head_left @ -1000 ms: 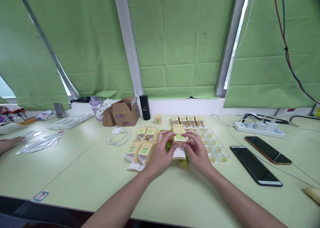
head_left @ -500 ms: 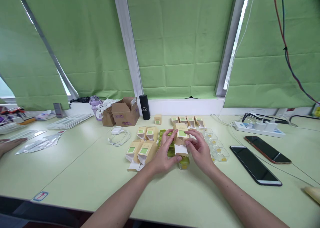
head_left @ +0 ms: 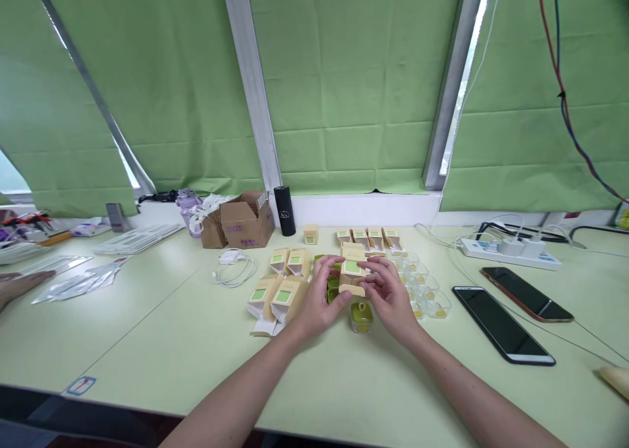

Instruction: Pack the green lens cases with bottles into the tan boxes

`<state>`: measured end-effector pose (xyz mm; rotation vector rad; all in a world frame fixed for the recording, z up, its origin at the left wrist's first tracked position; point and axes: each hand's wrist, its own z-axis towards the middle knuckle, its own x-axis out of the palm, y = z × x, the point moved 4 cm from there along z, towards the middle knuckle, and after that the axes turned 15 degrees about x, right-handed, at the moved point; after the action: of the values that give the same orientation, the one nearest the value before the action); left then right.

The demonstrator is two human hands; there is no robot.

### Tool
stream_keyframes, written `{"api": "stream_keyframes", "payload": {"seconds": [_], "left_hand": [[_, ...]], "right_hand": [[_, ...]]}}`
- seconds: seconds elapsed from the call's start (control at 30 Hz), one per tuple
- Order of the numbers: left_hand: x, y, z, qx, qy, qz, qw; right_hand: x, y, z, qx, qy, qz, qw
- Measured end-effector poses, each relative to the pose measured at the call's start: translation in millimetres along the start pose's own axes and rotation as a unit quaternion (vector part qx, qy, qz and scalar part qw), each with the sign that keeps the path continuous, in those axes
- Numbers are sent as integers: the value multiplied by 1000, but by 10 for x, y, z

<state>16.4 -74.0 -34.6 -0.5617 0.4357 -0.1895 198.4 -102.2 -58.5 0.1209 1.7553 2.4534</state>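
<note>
Between my two hands is a small kraft cardboard box (head_left: 353, 264) with a green label, its lower flap folded inward. My left hand (head_left: 319, 297) is closed on the box's left side, thumb at the lower edge. From the right, my right hand (head_left: 390, 295) grips it with fingertips and thumb. Just below stands a small clear container with a green lid (head_left: 362, 317). More green lids (head_left: 333, 291) are partly hidden behind my left hand. Several open kraft boxes (head_left: 289, 297) lie to the left, and several clear cups (head_left: 427, 291) with yellow spots stand at the right.
Behind are a row of kraft boxes (head_left: 373, 240), a single small box (head_left: 310, 234), a black bottle (head_left: 284, 211) and a brown carton (head_left: 247, 220). Two phones (head_left: 504, 325) and a power strip (head_left: 510, 254) lie right. Another person's hand (head_left: 24, 285) is far left.
The white inner flap that hung from the held box is now folded in. The box has shifted slightly left and tilted, uncovering more of the green-lidded container below.
</note>
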Motion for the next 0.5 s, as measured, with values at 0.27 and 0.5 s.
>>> {"api": "stream_keyframes", "payload": {"seconds": [0.27,0.5], "left_hand": [[-9,29,-6,-32,-31,-43,998],[-7,40,-3,-47,-48,-73,995]], "right_hand": [[1,30,-44,-15,34,2,999],[24,55,-62,-28,47,3,998]]}}
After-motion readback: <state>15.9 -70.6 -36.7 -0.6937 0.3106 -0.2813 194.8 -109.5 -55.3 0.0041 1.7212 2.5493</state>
